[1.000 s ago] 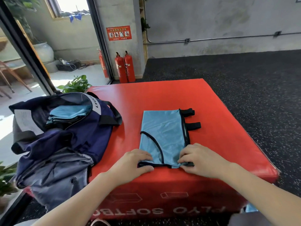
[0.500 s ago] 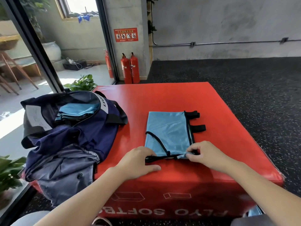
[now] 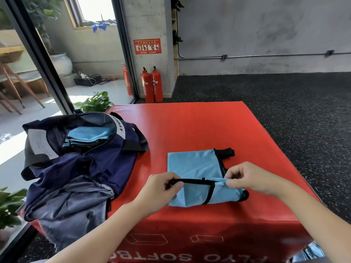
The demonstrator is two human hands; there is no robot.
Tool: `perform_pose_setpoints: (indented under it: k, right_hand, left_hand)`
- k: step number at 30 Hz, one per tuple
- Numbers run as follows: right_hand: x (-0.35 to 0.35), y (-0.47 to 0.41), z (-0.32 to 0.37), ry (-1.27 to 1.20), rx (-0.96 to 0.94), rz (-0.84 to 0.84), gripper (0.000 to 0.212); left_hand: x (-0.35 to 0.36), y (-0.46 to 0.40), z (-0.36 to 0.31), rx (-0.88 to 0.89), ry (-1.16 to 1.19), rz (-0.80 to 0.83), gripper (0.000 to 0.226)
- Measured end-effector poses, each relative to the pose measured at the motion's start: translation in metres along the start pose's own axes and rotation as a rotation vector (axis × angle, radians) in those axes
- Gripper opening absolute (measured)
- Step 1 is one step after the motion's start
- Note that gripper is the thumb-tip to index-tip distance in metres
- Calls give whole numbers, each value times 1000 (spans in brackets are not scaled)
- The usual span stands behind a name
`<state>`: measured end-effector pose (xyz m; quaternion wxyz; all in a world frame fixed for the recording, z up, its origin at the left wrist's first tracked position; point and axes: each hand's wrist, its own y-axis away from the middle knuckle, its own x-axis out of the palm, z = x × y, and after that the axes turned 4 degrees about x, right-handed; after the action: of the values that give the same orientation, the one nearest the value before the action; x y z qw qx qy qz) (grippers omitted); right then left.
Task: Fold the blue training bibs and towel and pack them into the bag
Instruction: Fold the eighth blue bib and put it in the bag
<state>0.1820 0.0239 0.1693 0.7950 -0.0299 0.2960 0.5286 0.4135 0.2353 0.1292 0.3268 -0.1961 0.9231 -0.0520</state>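
On top of the red padded box (image 3: 190, 126), a blue bib (image 3: 193, 164) lies flat so it can be folded. Both hands pinch its near edge, the left hand (image 3: 161, 186) on the black trim and the right hand (image 3: 248, 179) on the blue corner, lifting it, probably to fold it away. Beside it the open bag (image 3: 91, 162) already holds folded blue cloth (image 3: 89, 135), mouth up for packing.
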Motion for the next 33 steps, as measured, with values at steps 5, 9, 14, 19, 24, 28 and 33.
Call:
perform_pose_setpoints:
  k: [5,9,14,19,24,28,33]
  right_hand:
    - [-17,-15,11,-85,-31,-60,13]
    - [-25,-42,15,-51,6,-140,15]
    - [-32,-81,13,112,18,-192,13]
    - [-30,-115,6,319,20,-230,15]
    - [-23,-135,-4,503,36,-206,14]
    - [-17,-141,-9,545,43,-217,14]
    - [-5,-140,-12,615,36,-277,16]
  left_hand:
    - [1,-17,-3,-6,88,-140,9]
    - [3,-41,-1,-57,84,-260,11]
    - [7,-66,9,-164,97,-307,11]
    - [15,-73,15,-287,116,-363,5]
    - [29,-51,16,-325,110,-293,44]
    - [34,-39,24,-301,55,-276,53]
    - [33,-42,39,-298,14,-324,45]
